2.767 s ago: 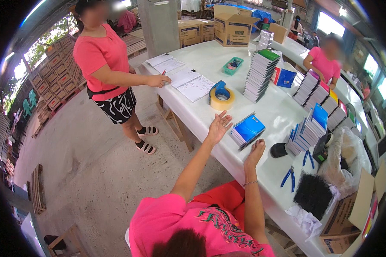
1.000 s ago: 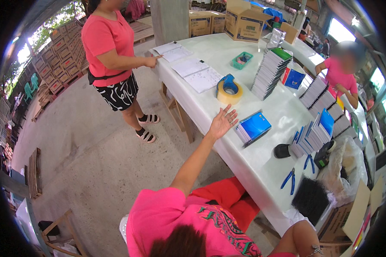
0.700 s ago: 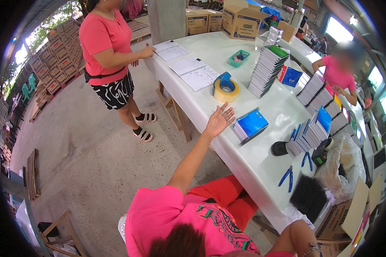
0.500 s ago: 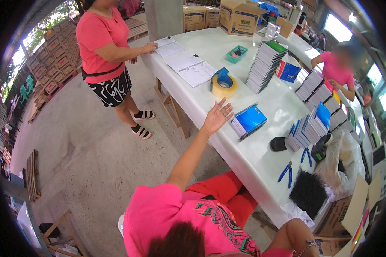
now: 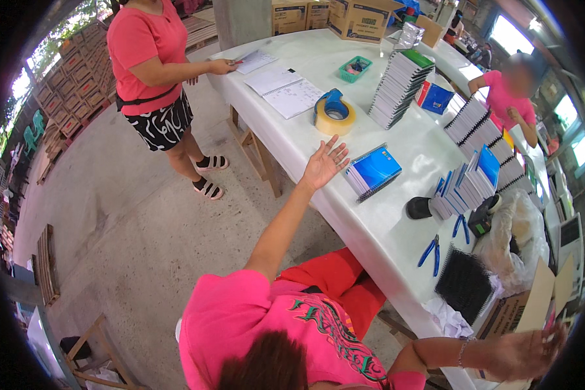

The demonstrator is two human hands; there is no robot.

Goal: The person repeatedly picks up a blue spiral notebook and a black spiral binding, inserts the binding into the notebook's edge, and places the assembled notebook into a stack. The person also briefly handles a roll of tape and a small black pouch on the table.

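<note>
My left hand (image 5: 326,162) is stretched out, palm up and fingers spread, over the near edge of the white table. It holds nothing. Just right of it lies a small pile of blue-covered spiral notebooks (image 5: 378,168). Beyond the fingertips a blue tape dispenser with a wide roll of clear tape (image 5: 335,116) rests on the table. At the lower right, my right hand (image 5: 533,351) is beside an open cardboard box (image 5: 541,296). Its fingers are blurred, and whether they grip anything is unclear.
Blue pliers (image 5: 430,255), black binding coils (image 5: 465,283), a black cup (image 5: 418,208) and a plastic bag (image 5: 510,244) occupy the right side. Tall notebook stacks (image 5: 400,88) stand farther back. Open notebooks (image 5: 292,96) lie near a standing person (image 5: 151,65); another person (image 5: 510,104) works opposite.
My right hand has swung outward to the right, to the open box. My left hand stays stretched out, palm up. The standing person has lifted a hand slightly from the papers.
</note>
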